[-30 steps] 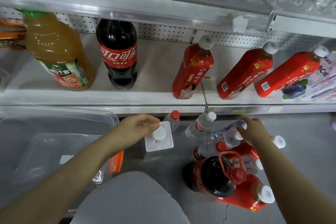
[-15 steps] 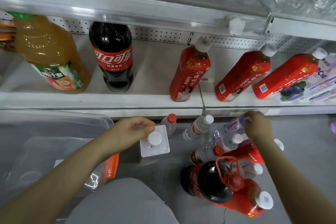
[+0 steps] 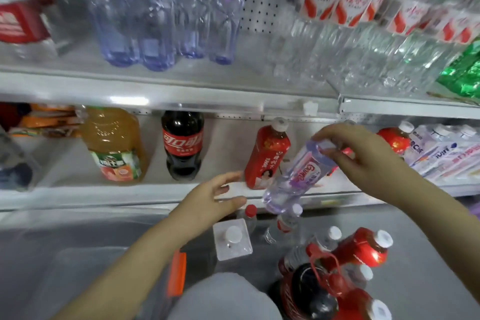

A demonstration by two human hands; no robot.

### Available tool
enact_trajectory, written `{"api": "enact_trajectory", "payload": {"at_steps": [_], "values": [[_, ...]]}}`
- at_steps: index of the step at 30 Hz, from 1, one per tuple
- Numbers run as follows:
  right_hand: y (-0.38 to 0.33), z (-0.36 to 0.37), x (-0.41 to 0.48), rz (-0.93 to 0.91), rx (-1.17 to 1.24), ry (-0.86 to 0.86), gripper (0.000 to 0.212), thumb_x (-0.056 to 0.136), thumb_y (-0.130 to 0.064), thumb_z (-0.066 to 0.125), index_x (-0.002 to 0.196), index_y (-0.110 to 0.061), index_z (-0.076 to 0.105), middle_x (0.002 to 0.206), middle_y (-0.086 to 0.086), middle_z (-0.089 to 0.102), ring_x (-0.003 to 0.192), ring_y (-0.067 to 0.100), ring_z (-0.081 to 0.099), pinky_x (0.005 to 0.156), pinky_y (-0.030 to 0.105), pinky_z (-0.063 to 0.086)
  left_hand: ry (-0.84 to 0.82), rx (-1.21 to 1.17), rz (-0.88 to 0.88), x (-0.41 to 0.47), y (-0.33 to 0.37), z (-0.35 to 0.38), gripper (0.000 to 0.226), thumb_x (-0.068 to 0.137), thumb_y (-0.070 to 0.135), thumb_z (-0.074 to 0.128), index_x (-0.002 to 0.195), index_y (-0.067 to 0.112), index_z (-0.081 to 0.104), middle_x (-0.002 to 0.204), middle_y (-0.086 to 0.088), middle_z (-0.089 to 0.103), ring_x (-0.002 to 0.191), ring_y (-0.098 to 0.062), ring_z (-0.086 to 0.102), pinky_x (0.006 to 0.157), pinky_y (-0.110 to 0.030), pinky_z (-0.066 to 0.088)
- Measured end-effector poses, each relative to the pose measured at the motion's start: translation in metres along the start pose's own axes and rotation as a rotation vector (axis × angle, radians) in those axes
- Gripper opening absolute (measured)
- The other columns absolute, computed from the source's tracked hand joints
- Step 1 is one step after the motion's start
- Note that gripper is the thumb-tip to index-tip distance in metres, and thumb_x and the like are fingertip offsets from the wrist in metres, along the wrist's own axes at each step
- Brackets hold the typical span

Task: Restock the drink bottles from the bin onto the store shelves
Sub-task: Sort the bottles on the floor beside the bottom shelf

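Water bottle (image 3: 298, 176), one, in curled grip of right hand (image 3: 363, 158); left hand (image 3: 207, 200) spread, empty; four similar bottles (image 3: 155, 34) above.

- upper shelf (image 3: 78, 86): purple-tinted clear bottles (image 3: 155, 34) in a row left of centre; clear water bottles (image 3: 350, 34) with red-white labels to the right; green pack (image 3: 465, 73) far right
- lower shelf (image 3: 65, 169): orange juice bottle (image 3: 114, 143), cola bottle (image 3: 181, 143), red-wrapped bottle (image 3: 267, 156), all upright and spaced apart; pale packs (image 3: 441, 153) far right
- floor (image 3: 428, 254): clear bin (image 3: 65, 254) at left; square clear bottle (image 3: 232, 240), small red-capped bottle (image 3: 250, 213), handled cola bottle (image 3: 306, 293) and red bottles (image 3: 363, 249) clustered to the right
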State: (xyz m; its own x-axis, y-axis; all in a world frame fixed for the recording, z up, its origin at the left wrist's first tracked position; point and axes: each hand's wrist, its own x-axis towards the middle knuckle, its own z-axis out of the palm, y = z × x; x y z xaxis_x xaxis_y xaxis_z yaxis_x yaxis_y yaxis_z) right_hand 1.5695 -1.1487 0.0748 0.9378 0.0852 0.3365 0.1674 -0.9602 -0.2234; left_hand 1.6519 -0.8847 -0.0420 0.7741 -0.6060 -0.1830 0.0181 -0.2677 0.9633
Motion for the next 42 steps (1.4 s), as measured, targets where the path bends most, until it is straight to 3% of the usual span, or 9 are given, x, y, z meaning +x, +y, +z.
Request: {"api": "enact_trajectory", "payload": {"at_steps": [5, 8, 16, 20, 23, 28, 32, 38, 42], "values": [[-0.073, -0.009, 0.039, -0.015, 0.243, -0.001, 0.029, 0.095, -0.008, 0.059, 0.113, -0.03, 0.063, 0.108, -0.016, 0.063, 0.092, 0.007, 0.055, 0.083, 0.01, 0.04, 0.016, 0.073, 0.103, -0.022, 0.018, -0.028, 0.068, 0.075, 0.026, 0.082, 0.124, 0.053, 0.043, 0.123, 0.031, 0.049, 0.112, 0.014, 0.048, 0.083, -0.001, 0.038], [-0.111, -0.011, 0.059, -0.049, 0.351, 0.038, 0.029, 0.098, -0.012, 0.056, 0.109, -0.039, 0.059, 0.104, -0.018, 0.063, 0.091, 0.002, 0.057, 0.078, 0.008, 0.04, 0.116, 0.051, 0.162, -0.035, 0.023, -0.048, 0.069, 0.078, 0.015, 0.08, 0.129, 0.044, 0.043, 0.122, 0.026, 0.054, 0.104, 0.017, 0.052, 0.077, -0.002, 0.044], [-0.159, 0.003, 0.068, 0.035, 0.771, 0.309, 0.038, 0.098, -0.012, 0.057, 0.132, -0.028, 0.052, 0.124, -0.014, 0.062, 0.108, -0.009, 0.059, 0.095, 0.013, 0.046, 0.394, 0.089, 0.291, -0.079, 0.04, -0.071, 0.06, 0.078, 0.012, 0.078, 0.104, 0.058, 0.049, 0.1, 0.041, 0.058, 0.093, 0.021, 0.054, 0.073, -0.002, 0.043], [-0.153, 0.023, 0.063, 0.175, 0.931, 0.334, 0.049, 0.09, -0.045, 0.059, 0.137, -0.032, 0.051, 0.133, -0.013, 0.058, 0.121, 0.001, 0.055, 0.102, 0.028, 0.046, 0.44, 0.095, 0.306, -0.079, 0.049, -0.081, 0.054, 0.08, 0.013, 0.077, 0.11, 0.05, 0.052, 0.114, 0.023, 0.06, 0.098, 0.009, 0.058, 0.068, -0.003, 0.047], [-0.149, 0.038, 0.061, 0.229, 0.995, 0.177, 0.06, 0.078, -0.066, 0.066, 0.13, -0.039, 0.054, 0.127, -0.015, 0.062, 0.116, 0.002, 0.059, 0.1, 0.031, 0.049, 0.48, 0.003, 0.311, -0.072, 0.054, -0.083, 0.053, 0.079, 0.007, 0.076, 0.106, 0.048, 0.056, 0.113, 0.013, 0.064, 0.096, -0.003, 0.063, 0.062, -0.01, 0.05], [-0.16, 0.045, 0.082, 0.143, 1.076, -0.005, 0.039, 0.088, -0.031, 0.065, 0.123, -0.044, 0.052, 0.111, -0.014, 0.073, 0.099, -0.006, 0.066, 0.079, 0.016, 0.052, 0.527, -0.096, 0.328, -0.052, 0.069, -0.088, 0.05, 0.077, 0.008, 0.078, 0.104, 0.047, 0.06, 0.104, 0.012, 0.072, 0.099, -0.01, 0.066, 0.079, -0.019, 0.053], [-0.159, 0.042, 0.117, 0.2, 1.141, 0.035, 0.068, 0.088, -0.036, 0.07, 0.147, -0.045, 0.036, 0.115, -0.003, 0.072, 0.103, 0.008, 0.069, 0.092, 0.034, 0.054, 0.517, -0.046, 0.367, -0.039, 0.094, -0.094, 0.045, 0.079, 0.013, 0.077, 0.111, 0.041, 0.063, 0.085, 0.024, 0.071, 0.083, 0.005, 0.065, 0.07, -0.005, 0.046], [-0.144, 0.034, 0.158, 0.304, 1.247, 0.138, 0.061, 0.087, -0.035, 0.072, 0.142, -0.039, 0.046, 0.124, -0.008, 0.067, 0.111, 0.012, 0.065, 0.101, 0.043, 0.05, 0.483, 0.134, 0.394, -0.019, 0.125, -0.103, 0.052, 0.09, 0.033, 0.065, 0.137, 0.035, 0.043, 0.102, 0.016, 0.063, 0.078, 0.017, 0.056, 0.072, 0.002, 0.039], [-0.139, 0.029, 0.18, 0.31, 1.313, 0.202, 0.055, 0.091, -0.028, 0.068, 0.14, -0.04, 0.045, 0.128, -0.017, 0.055, 0.117, 0.011, 0.06, 0.084, 0.029, 0.049, 0.613, 0.215, 0.393, -0.003, 0.139, -0.127, 0.071, 0.089, 0.041, 0.064, 0.15, 0.028, 0.031, 0.153, 0.003, 0.035, 0.132, -0.004, 0.039, 0.107, -0.016, 0.033]]}}
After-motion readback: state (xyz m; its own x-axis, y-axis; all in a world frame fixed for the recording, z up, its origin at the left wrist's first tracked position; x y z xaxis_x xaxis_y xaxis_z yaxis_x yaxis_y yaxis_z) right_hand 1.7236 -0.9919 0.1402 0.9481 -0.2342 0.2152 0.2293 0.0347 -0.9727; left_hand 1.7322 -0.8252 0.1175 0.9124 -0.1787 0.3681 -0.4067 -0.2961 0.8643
